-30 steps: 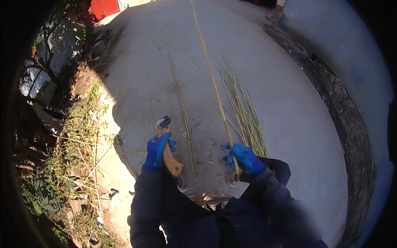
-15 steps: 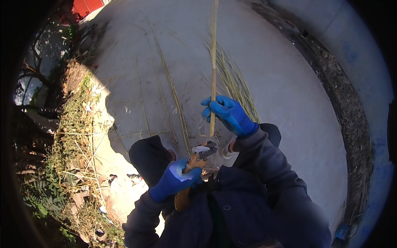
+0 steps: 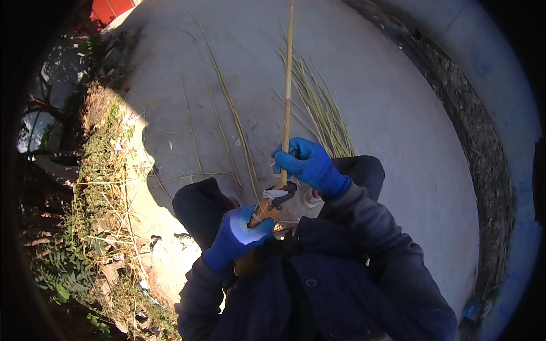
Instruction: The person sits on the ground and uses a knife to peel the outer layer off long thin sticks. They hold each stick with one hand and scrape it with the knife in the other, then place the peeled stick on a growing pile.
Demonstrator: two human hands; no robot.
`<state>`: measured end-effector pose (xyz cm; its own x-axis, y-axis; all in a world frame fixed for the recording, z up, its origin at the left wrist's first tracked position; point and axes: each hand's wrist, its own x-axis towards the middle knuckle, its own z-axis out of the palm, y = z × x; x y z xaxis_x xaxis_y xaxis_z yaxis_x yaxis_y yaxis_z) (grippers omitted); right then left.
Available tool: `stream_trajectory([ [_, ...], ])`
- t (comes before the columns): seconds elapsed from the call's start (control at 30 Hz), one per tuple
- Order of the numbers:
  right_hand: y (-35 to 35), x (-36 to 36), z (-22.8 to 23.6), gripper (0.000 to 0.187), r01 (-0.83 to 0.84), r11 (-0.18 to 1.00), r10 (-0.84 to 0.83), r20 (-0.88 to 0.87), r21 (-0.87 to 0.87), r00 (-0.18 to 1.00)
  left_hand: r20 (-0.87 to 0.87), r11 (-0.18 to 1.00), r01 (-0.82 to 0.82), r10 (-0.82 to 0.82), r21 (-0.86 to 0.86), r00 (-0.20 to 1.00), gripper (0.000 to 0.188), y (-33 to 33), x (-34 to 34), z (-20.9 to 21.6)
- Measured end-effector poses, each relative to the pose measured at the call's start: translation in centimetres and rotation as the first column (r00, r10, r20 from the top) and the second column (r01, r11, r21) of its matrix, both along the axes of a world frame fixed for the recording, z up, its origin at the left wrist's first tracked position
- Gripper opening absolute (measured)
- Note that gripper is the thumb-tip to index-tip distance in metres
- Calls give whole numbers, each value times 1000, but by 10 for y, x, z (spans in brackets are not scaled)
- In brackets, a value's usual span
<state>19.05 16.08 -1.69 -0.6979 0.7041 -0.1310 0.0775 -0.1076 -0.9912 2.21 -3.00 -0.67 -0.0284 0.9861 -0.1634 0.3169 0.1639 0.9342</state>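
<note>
My right hand (image 3: 310, 165), in a blue glove, is closed round a long pale cane stalk (image 3: 288, 74) that stands nearly upright and runs out past the top edge. The stalk's lower end meets a dark fitting (image 3: 286, 195) with a white wrapping, at the head of a brown wooden piece (image 3: 261, 215). I cannot tell whether the end sits in the fitting or only rests against it. Round that wooden piece my left hand (image 3: 236, 236), also blue-gloved, is wrapped, close to my body. Its lower part is partly hidden by the hand and my dark jacket.
A bundle of thin canes (image 3: 321, 108) lies on the grey concrete beyond my right hand. Longer loose stalks (image 3: 230, 108) lie ahead to the left. Dry grass and plants (image 3: 105, 199) border the left side, a rubble-filled gutter (image 3: 472, 125) and wall the right.
My right hand has brought the stalk down and slightly left, so its lower end has come from just above the dark fitting to meet it. The left hand keeps its grip on the wooden piece.
</note>
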Motion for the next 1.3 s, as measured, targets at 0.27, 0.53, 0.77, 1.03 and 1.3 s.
stream_trajectory([
  [0.27, -30, 30, -10, 27, 16, 987, -9, 48, -162, 999, 179, 979, 92, -60, -180, 982, 23, -8, 1, -10],
  [0.53, -59, 59, -33, 32, 28, 977, -14, 64, -213, 998, -225, 984, 102, -133, -145, 965, 32, -33, 25, -26],
  [0.77, 79, 25, 36, 42, 288, 869, -471, -491, -403, 733, -293, 987, 115, -145, -116, 945, 34, -34, 34, -21],
  [1.03, 60, 4, -14, 43, 309, 904, -406, -365, -296, 838, -49, 963, 92, -107, -252, 993, 28, 9, 18, -5],
  [1.3, -36, 50, -27, 44, 297, 952, -301, 47, 71, 952, 294, 979, 28, 34, -204, 955, 28, 75, 8, 10],
])
